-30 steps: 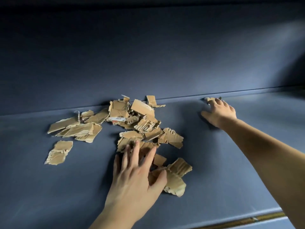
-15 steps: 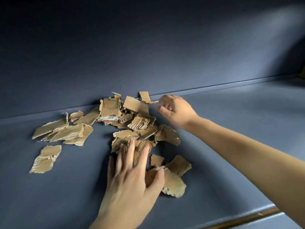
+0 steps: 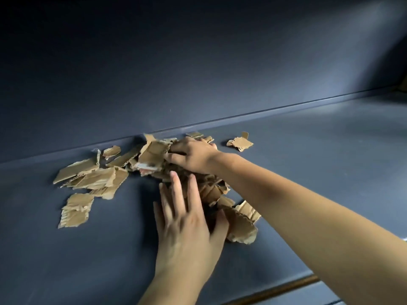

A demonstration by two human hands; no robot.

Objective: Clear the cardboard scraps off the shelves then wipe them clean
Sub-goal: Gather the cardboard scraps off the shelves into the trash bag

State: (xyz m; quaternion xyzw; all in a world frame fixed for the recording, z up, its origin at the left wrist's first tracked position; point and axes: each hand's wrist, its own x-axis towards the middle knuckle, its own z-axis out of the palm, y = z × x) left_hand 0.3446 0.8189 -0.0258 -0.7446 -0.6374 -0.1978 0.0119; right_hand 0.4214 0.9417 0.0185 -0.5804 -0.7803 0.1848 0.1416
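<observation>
bare shelf (image 3: 330, 155) lies open from 2 to 3 o'clock of my right hand (image 3: 193, 156) past one stray scrap (image 3: 240, 143), while the scrap pile (image 3: 152, 155) crowds 9 o'clock and the back wall (image 3: 198, 73) closes 12.

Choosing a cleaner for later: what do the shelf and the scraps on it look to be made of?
The scraps: brown corrugated cardboard, matte; fluted ridges show along torn edges. The shelf: smooth dark grey-blue surface with soft sheen, likely painted metal or laminate; cannot tell which.
</observation>
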